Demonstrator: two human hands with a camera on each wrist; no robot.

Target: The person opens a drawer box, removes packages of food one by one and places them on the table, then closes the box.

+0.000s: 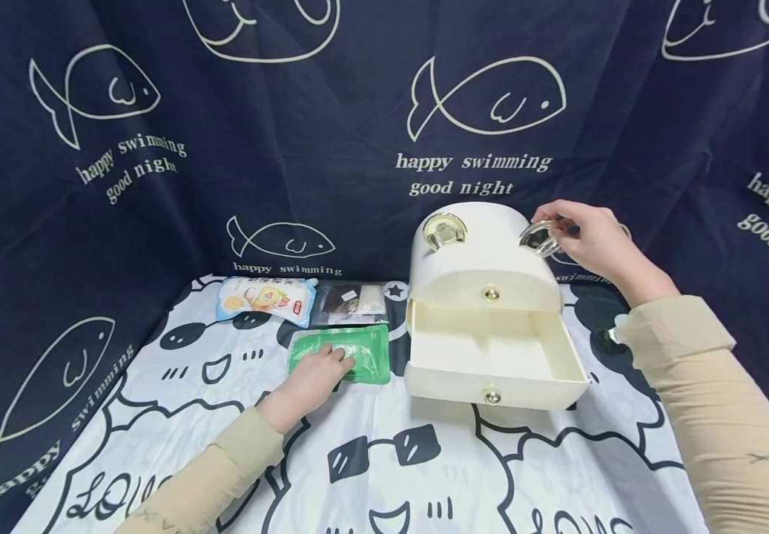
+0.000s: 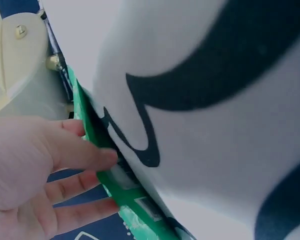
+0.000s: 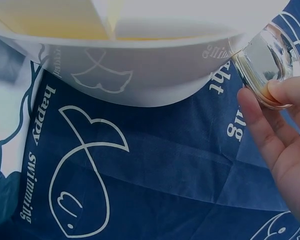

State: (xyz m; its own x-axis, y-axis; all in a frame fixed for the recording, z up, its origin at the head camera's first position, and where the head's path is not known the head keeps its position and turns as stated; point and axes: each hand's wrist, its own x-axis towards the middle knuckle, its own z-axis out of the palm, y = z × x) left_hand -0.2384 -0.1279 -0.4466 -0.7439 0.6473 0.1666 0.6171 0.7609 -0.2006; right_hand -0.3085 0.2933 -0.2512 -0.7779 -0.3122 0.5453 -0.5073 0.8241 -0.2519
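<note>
My left hand [image 1: 314,378] lies over a green packet [image 1: 367,352] on the patterned cloth. Close up in the left wrist view, the thumb is against the packet's underside and the fingers [image 2: 85,212] reach to its other side, pinching its edge. A white rounded drawer box [image 1: 484,259] stands to the right, its lower drawer [image 1: 497,397] pulled out and bare inside. At the box's upper right, my right hand [image 1: 587,230] grips a shiny gold-rimmed disc [image 3: 272,65] between thumb and fingers. A matching disc [image 1: 445,231] sits on the upper left of the box.
Behind the green packet lie a white and blue food bag [image 1: 267,297] and a clear packet with dark contents [image 1: 349,304]. Small gold knobs [image 1: 492,294] are on the drawer fronts. A dark blue fish-print curtain [image 1: 371,111] hangs right behind the box.
</note>
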